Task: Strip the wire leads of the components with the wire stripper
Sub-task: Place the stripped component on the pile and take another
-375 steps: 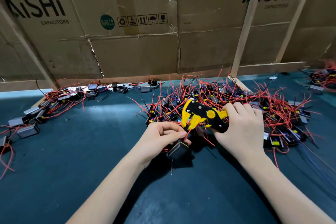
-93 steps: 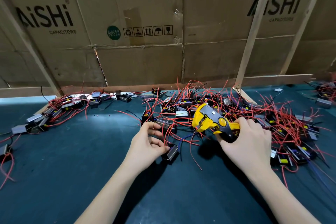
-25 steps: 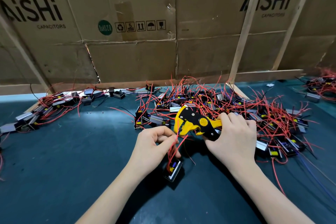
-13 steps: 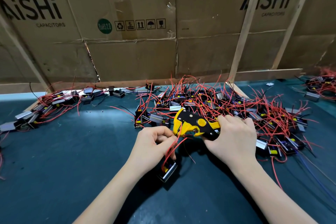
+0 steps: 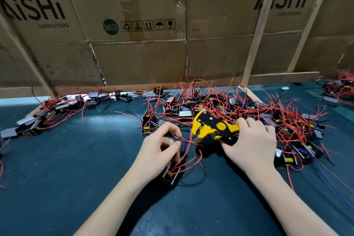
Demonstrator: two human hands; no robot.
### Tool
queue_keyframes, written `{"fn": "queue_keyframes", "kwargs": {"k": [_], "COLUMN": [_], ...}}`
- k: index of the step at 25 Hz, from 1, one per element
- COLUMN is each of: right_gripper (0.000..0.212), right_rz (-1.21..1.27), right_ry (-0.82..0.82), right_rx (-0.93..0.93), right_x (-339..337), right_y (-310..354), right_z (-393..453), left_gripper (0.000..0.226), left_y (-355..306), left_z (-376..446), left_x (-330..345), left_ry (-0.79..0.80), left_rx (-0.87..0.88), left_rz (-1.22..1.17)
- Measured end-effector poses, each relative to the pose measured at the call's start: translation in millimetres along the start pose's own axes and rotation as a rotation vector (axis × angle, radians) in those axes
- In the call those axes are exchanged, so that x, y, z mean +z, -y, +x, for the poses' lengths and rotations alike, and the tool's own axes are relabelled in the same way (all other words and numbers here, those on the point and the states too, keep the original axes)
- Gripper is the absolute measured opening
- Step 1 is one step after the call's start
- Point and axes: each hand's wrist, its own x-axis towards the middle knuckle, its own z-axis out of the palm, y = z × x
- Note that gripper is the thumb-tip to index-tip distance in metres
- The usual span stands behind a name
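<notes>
Right hand [image 5: 251,143] wrapped around the handles of the stripper [image 5: 212,127], yellow and black, head pointing left, hovering just above the counter [image 5: 67,168] at the near edge of the big pile [image 5: 239,113]. Left hand [image 5: 160,149] sits just left of the stripper, fingers curled, thumb and forefinger pinching the red leads [image 5: 188,141] near the stripper's head. Whether a lead sits between the stripper's blades, I cannot tell; the wire ends lie right at its mouth. Those leads run down to a small black component [image 5: 171,175] lying on the counter under the left hand, nearer me than the stripper, its open side up with something yellow and red inside. Big pile of the same components, red wires sticking out everywhere, spreads behind and to the right of the stripper. A smaller pile [image 5: 47,113] lies well to the left of the stripper, along the foot of the cardboard wall [image 5: 138,59]. Another heap [image 5: 341,90] shows far right of the stripper, by the frame edge.
</notes>
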Motion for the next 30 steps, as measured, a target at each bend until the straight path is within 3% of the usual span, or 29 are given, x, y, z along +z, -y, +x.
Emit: {"fn": "queue_keyframes", "kwargs": {"k": [4,7,12,24,30], "right_gripper": [0.057,0.056,0.055,0.052,0.051], "right_rz": [0.002,0.009,0.004,0.029,0.032], "right_ry": [0.031,0.045,0.093,0.101,0.094], "right_rx": [0.008,0.010,0.012,-0.017,-0.032], "right_x": [3,3,2,5,6], "right_y": [0,1,0,1,1], "right_z": [-1,-1,0,-3,-3], "left_gripper": [0.025,0.017,0.019,0.036,0.022], "left_y": [6,9,13,18,16], "left_z": [3,4,2,4,5], "left_x": [0,1,5,7,8], "left_ry": [0.016,0.030,-0.037,-0.055,-0.031], "left_rx": [-0.016,-0.033,0.046,-0.158,-0.201], "left_rz": [0.091,0.097,0.240,0.160,0.087]}}
